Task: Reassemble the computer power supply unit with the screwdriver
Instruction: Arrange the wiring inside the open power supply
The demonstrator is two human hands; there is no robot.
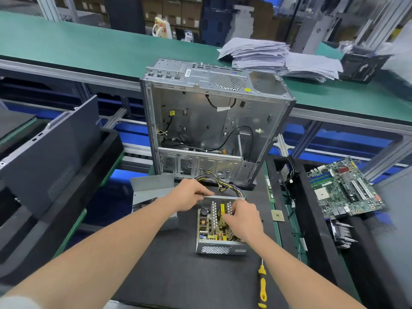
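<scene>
The job looks only part done. The open grey metal power supply box [220, 247] sits on the black mat [167, 275], just in front of the empty silver computer case [214, 121]. The parts inside the box show, so the lid is not on yet. The bent grey metal lid [153, 192] waits just beside the box, on the left. The yellow and black screwdriver [262, 286] lies on the mat, and no hand touches it. Putting the lid on and turning in the screws are probably still to do.

The left hand [189, 195] curls its fingers over the far edge of the box and grips it. The right hand [243, 219] bends its fingers down into the parts. I cannot tell if they hold anything.

The bundle of coloured wires [223, 182] comes out of the far side, close to the case, so it is tight there. The near side of the mat has more room. The box walls look thin and maybe sharp.
</scene>
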